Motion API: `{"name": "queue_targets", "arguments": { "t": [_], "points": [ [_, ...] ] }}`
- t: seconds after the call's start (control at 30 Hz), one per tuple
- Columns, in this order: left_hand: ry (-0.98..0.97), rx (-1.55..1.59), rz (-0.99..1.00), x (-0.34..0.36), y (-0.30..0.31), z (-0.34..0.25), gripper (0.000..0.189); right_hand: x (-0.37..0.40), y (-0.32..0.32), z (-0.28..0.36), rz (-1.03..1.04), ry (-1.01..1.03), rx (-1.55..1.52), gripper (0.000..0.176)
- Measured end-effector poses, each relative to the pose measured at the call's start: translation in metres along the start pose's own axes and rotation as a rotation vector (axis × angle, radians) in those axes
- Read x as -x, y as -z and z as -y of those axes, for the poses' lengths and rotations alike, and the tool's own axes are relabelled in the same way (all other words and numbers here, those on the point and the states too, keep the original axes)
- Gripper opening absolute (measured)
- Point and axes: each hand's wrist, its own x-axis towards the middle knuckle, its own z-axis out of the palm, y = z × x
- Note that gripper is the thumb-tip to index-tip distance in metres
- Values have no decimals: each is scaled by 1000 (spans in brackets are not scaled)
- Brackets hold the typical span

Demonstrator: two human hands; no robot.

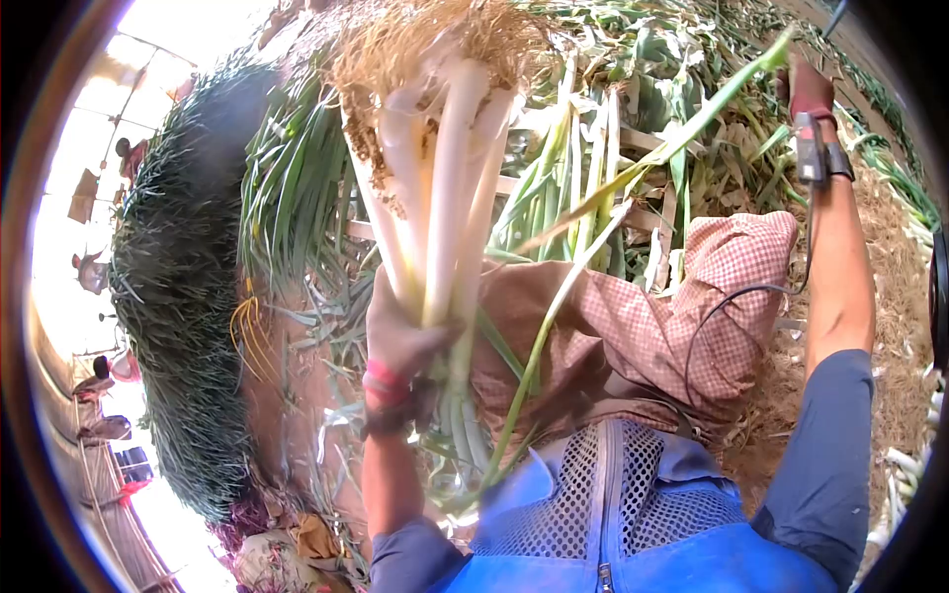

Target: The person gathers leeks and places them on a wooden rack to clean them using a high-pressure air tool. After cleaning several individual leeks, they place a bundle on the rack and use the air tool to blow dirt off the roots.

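Note:
My left hand (410, 331), in a glove with a red cuff, is wrapped round a bunch of leeks (445, 198). Their white stems and tangled brown roots (425, 44) point away from me, and their green leaves hang below the hand toward my body. Out at the upper right is my gloved right hand (809, 89), its fingers closed at the end of a long green and yellow leaf (682, 138). Another long thin leaf (554, 336) slants across my lap.
A tall heap of green leeks (183, 287) stands at the left, with yellow strings (255, 331) beside it. Loose leaves (662, 59) cover the ground ahead. More leeks (900, 484) lie at the right edge. Several people are in the left background.

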Motion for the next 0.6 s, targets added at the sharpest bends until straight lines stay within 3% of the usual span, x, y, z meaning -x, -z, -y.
{"name": "queue_targets", "arguments": {
  "t": [0.03,0.1,0.13,0.23,0.27,0.33,0.37,0.4,0.43,0.47,0.5,0.53,0.57,0.6],
  "points": [
    [21,18,-1,2,1,1,88,-32,5,-42,70,-193,-270,51],
    [39,32,-3,6,5,8,90,-27,63,-38,-72,168,361,45],
    [6,21,-31,8,6,10,90,-46,86,-45,-108,210,446,40],
    [-15,-17,-56,7,10,11,90,-135,155,-59,-41,22,160,27],
    [7,-21,-62,7,9,9,89,-134,152,-52,19,-3,87,24],
    [24,-25,-55,3,3,0,87,-93,123,-42,172,754,870,22],
    [24,-27,-43,1,0,0,87,-18,82,-19,249,732,391,22],
    [19,-55,-46,-2,-3,0,87,17,48,-18,322,1162,599,23],
    [11,-83,-53,-4,-5,0,87,92,10,6,558,1044,1027,25],
    [8,-85,-50,-5,-8,1,87,153,-32,-9,775,1137,874,28],
    [4,-91,-41,-6,-10,0,87,221,-45,7,805,1494,969,33],
    [-2,-97,-36,-7,-11,0,86,273,-66,17,1197,635,753,50],
    [-5,-101,-38,-7,-11,0,86,305,-92,-26,1364,426,699,67],
    [-3,-129,-39,-7,-11,0,86,333,-83,13,1486,262,759,65]
  ]
}}
